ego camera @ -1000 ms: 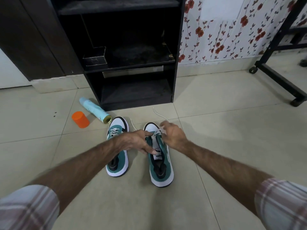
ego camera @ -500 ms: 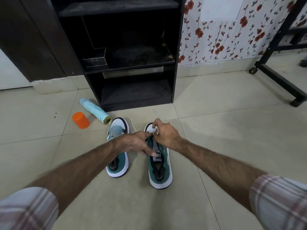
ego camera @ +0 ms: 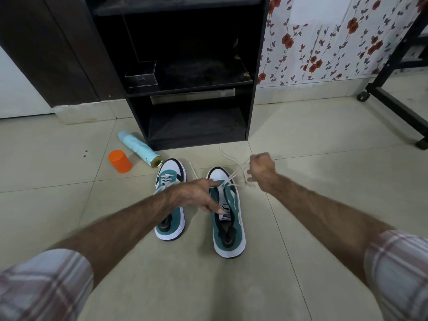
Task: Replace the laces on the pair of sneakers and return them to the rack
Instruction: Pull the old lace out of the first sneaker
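Note:
Two teal and white sneakers stand side by side on the tiled floor. The left sneaker (ego camera: 170,205) has white laces over its front. The right sneaker (ego camera: 228,223) has its tongue bare. My left hand (ego camera: 196,195) rests on the right sneaker's front and pinches the lace by the lowest eyelets. My right hand (ego camera: 261,170) grips the white lace (ego camera: 234,174) and holds it taut, up and to the right of the toe. A loose lace end (ego camera: 225,154) trails on the floor toward the black shoe rack (ego camera: 199,126).
A light blue spray can (ego camera: 139,147) lies on the floor left of the rack, beside an orange cap (ego camera: 119,161). A black wheeled frame (ego camera: 393,105) stands at the right. A floral-papered wall (ego camera: 324,42) runs behind.
My right hand has pulled the lace out from the right sneaker's toe, moving up and to the right. My left hand has stayed on the shoe.

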